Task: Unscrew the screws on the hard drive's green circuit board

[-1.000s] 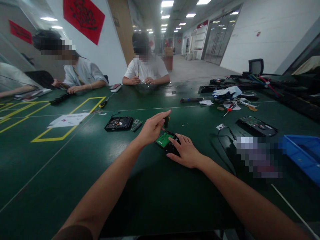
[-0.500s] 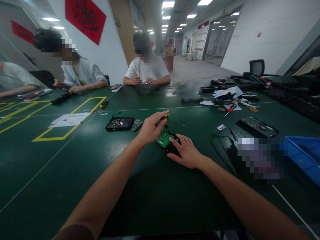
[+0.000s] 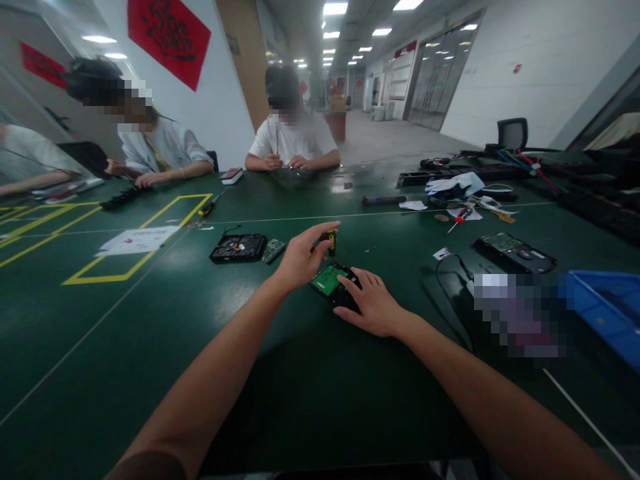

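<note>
A hard drive [image 3: 327, 279] with a green circuit board lies on the table in front of me. My right hand [image 3: 373, 303] rests over its right side, fingers curved around the black casing and holding it. Above the drive's far edge, my left hand [image 3: 303, 257] grips a screwdriver [image 3: 332, 243] by its short yellow-and-black handle, which stands roughly upright. The screwdriver's tip is too small to make out. Left of my left hand sit an opened black drive casing [image 3: 238, 247] and a loose circuit board [image 3: 273, 251].
Tiny pale bits [image 3: 369, 250] lie beyond the drive. To the right are another hard drive [image 3: 515, 252], a cabled device blurred out, a blue bin [image 3: 607, 313] and a red screwdriver [image 3: 463, 215]. Several people sit across the green table [image 3: 300, 400]; one holds a tool.
The view has shifted very slightly. Both hands, the screwdriver and the hard drive keep practically the same places.
</note>
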Tool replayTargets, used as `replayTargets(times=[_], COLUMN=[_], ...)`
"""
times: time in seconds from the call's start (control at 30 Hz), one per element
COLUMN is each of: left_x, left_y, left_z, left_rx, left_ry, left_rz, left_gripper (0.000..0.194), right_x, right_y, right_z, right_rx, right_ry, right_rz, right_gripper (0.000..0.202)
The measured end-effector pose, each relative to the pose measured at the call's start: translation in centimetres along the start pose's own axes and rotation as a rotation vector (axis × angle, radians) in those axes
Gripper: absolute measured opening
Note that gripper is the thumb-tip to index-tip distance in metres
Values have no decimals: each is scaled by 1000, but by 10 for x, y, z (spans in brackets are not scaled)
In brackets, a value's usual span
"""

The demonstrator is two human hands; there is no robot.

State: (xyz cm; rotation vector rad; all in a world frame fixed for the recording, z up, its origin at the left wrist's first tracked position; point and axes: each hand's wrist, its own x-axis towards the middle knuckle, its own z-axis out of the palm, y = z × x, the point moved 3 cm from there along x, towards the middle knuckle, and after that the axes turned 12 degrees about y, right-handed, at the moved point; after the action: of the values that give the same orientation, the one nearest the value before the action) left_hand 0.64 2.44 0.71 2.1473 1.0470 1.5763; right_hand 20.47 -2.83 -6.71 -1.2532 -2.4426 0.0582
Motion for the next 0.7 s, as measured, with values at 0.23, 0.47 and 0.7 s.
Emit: replayTargets(times=[0.23, 0.47, 0.7], left_x=[2, 3, 2], left_y=[3, 8, 9], left_z=[-1, -4, -1], left_rx=[0, 145, 116], left_ry=[-20, 95, 31], left_rz=[50, 64, 76], left_gripper=[40, 27, 32], right_x=[0, 0, -1], right_y=[1, 0, 0], right_z=[0, 1, 0], right_rx=[5, 10, 8], right_ry=[-11, -7, -7], right_rz=[8, 0, 4], right_gripper=[86, 85, 86])
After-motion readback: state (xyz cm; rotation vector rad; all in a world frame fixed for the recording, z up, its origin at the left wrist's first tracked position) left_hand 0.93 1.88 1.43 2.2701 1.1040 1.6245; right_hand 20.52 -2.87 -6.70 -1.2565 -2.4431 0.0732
